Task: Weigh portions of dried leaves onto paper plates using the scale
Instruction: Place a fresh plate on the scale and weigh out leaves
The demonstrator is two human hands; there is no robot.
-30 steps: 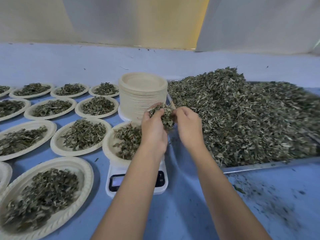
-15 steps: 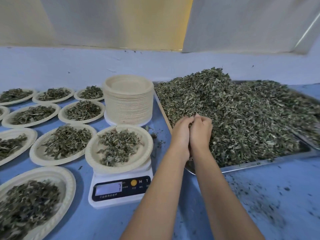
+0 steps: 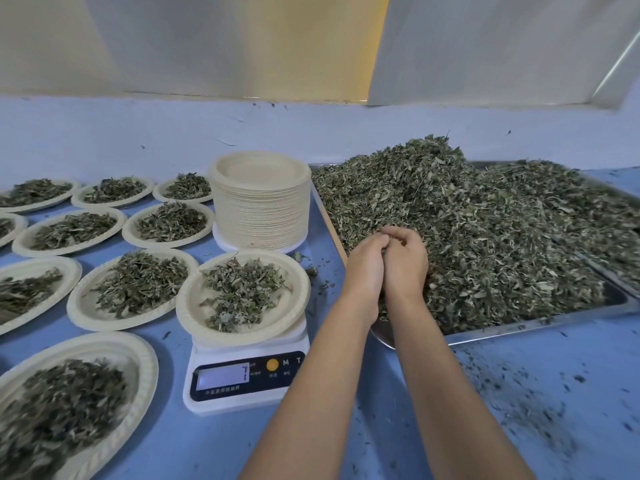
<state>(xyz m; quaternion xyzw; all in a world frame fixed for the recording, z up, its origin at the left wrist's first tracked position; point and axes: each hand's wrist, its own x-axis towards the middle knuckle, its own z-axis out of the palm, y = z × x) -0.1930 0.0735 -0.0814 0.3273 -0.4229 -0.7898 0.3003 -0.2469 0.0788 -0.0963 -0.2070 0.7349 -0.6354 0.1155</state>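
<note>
A white digital scale (image 3: 242,379) stands in front of me and its display reads 7. On it sits a paper plate (image 3: 194,310) with a small heap of dried leaves (image 3: 242,289). To the right, a metal tray (image 3: 540,323) carries a big pile of dried leaves (image 3: 485,230). My left hand (image 3: 365,268) and my right hand (image 3: 407,261) are pressed together at the near left edge of that pile, fingers curled around a clump of leaves between them.
A tall stack of unused paper plates (image 3: 261,202) stands behind the scale. Several filled plates (image 3: 138,289) cover the blue table (image 3: 519,410) to the left. Leaf crumbs are scattered at the right front. A wall rises behind.
A second ago both hands held leaves above the plate on the scale. They have moved right into the tray's pile, where they stay cupped together.
</note>
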